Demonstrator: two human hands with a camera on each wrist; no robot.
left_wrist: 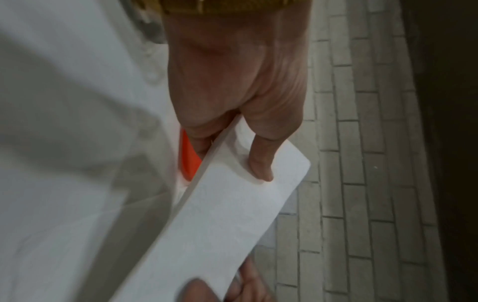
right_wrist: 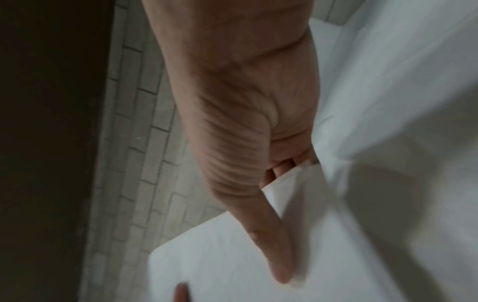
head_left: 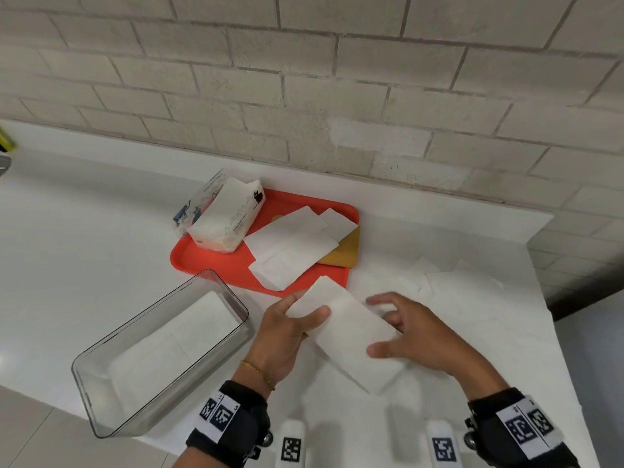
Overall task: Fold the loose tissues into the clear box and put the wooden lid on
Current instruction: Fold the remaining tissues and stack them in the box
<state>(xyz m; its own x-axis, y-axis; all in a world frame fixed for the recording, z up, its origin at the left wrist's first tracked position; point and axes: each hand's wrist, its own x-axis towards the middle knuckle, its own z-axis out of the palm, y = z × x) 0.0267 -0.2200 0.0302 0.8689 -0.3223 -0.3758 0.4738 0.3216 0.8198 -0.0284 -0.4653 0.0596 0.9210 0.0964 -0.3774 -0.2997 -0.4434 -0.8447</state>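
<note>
1. The left hand (head_left: 287, 336) pinches one end of a folded tissue (head_left: 347, 336), thumb on top and fingers beneath; the sheet is a long, soft, faintly embossed white strip.
2. The right hand (head_left: 415, 339) holds the other end, thumb on its near edge, fingers spread and loosely curled.
3. The clear box (head_left: 101, 400), rounded plastic, sits at the counter's (head_left: 84, 231) front left edge with flat tissues inside.
4. The wooden lid (head_left: 344, 251) lies on the red tray (head_left: 196, 261), partly under loose tissues (head_left: 290, 244), beside a soft pack (head_left: 226, 217).
5. Only the left wrist view shows the strip's layered thickness (left_wrist: 232, 214); the right wrist view is blurred.
</note>
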